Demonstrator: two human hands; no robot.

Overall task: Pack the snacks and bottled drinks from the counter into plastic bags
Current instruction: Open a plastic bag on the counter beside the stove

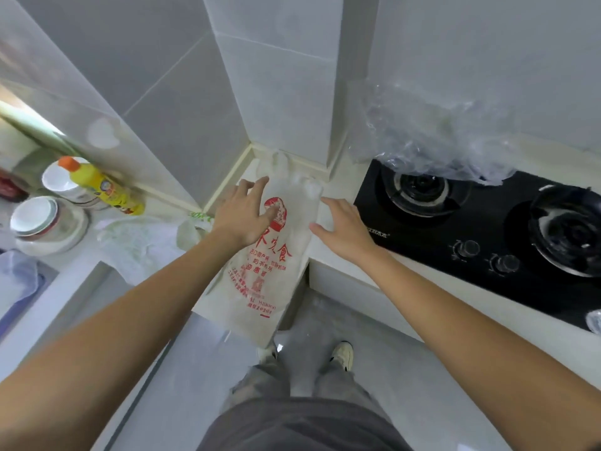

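One printed plastic bag (260, 265) lies flat across the counter (341, 187) corner, overhanging its edge, left hand (248, 211) pressing it with spread fingers, right hand (341, 227) open beside it; released, it could slide floorward.

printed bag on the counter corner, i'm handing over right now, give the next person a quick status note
Left hand: open, fingers spread flat on the printed bag.
Right hand: open, at the bag's right edge, holding nothing.
The bag lies flat on the counter corner, its lower end hanging over the edge.
A crumpled clear bag sits behind the stove; another thin bag lies left of the printed one.
No snacks or drinks in view here.
Done: nothing packed in this bag by the look of it.
Left: open the bag, fetch the items, pack.
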